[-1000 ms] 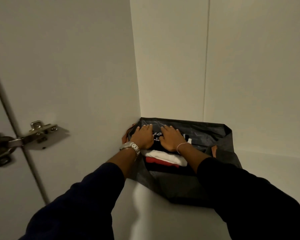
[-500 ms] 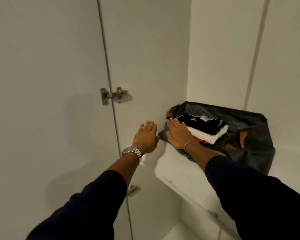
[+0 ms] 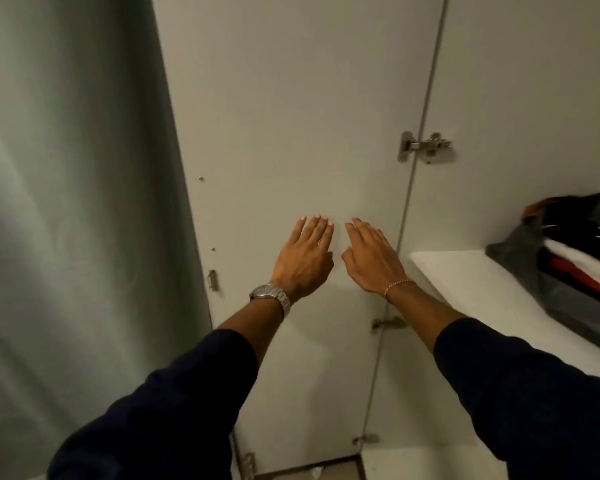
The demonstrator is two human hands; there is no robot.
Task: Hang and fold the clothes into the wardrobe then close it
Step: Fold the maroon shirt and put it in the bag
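- Half a second ago the right hand lay on the folded stack and the left hovered beside the shelf edge; now both have swung away leftward, and the view has turned with them to face the open white wardrobe door (image 3: 291,133).
- The left hand (image 3: 303,254), wearing a silver wristwatch, and the right hand (image 3: 371,258), with a thin chain bracelet, are side by side, fingers straight and spread, holding nothing. Whether the palms touch the panel or hover just off it I cannot tell.
- The door stands tall, its long axis vertical. Its hinged edge with the metal hinge (image 3: 423,147) lies to the right of the hands, its free edge to the left, beside the grey-green curtain (image 3: 66,202).
- The left hand is nearer the free edge, so I judge it better placed to swing the door shut.
- The folded black, white and red clothes (image 3: 582,261) sit in a dark grey bag on the white wardrobe shelf (image 3: 471,282), to the right of the hands.
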